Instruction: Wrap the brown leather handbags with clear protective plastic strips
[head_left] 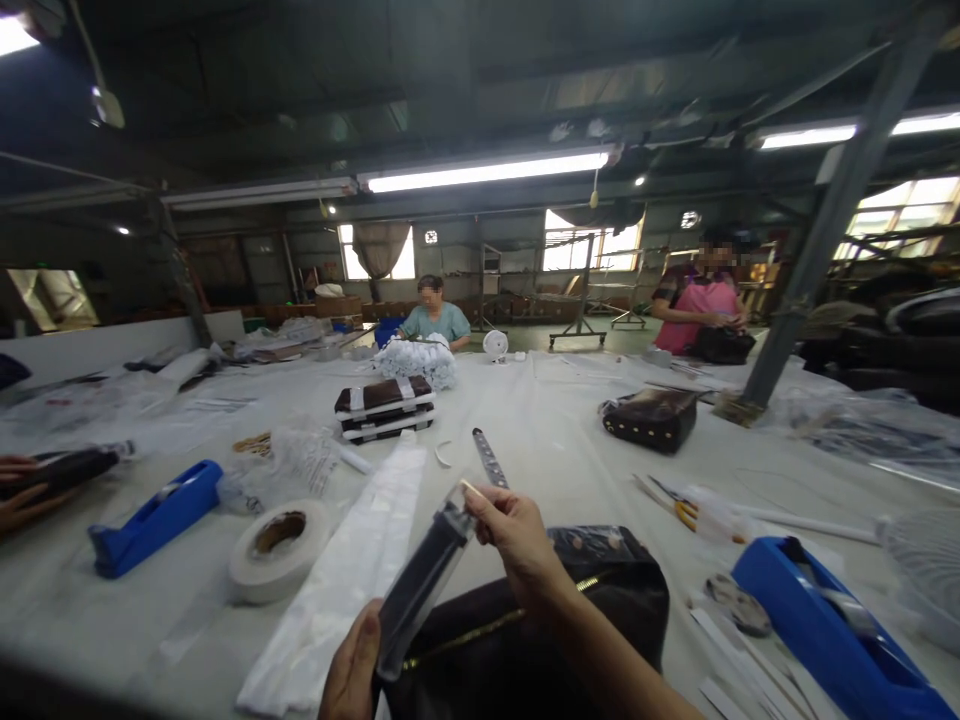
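Holding plastic-wrapped dark strip (422, 585), right grip (519, 532) pinched on top, left grip (352, 665) clasping lower end

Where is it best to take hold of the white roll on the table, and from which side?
I would come from above and pinch the near wall of the white roll, between its outer edge and hollow core. It lies flat with the hole facing up. The white sheet lies close along its right side, so a low approach there seems less convenient.

White fan (495, 346), lit tube (487, 172), slanting post (829, 230)
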